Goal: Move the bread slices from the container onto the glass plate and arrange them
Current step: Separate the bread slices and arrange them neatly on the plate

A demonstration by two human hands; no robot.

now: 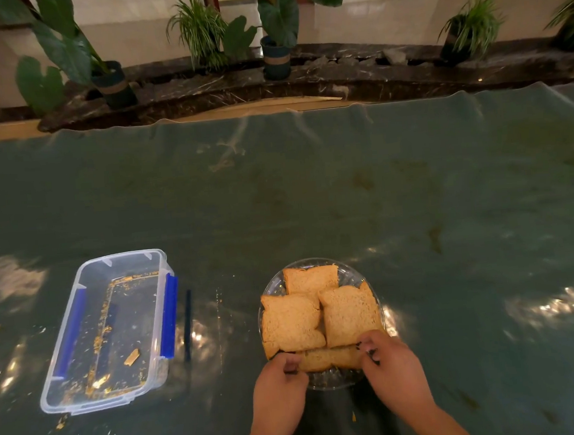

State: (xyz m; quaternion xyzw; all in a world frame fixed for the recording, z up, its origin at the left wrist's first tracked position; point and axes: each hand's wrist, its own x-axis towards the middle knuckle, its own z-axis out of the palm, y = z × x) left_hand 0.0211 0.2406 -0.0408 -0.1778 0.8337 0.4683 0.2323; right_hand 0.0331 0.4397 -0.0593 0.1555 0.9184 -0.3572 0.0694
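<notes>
A round glass plate sits near the table's front edge and carries several brown bread slices. One slice lies at the back, one at the left, one at the right. The nearest slice lies partly under those two. My left hand pinches its left end and my right hand pinches its right end. The clear plastic container with blue clips stands to the left, holding only crumbs and a small crust piece.
The table is covered with a shiny dark green sheet. Crumbs lie near the container's front corner. Potted plants line a dark marble ledge beyond the table's far edge.
</notes>
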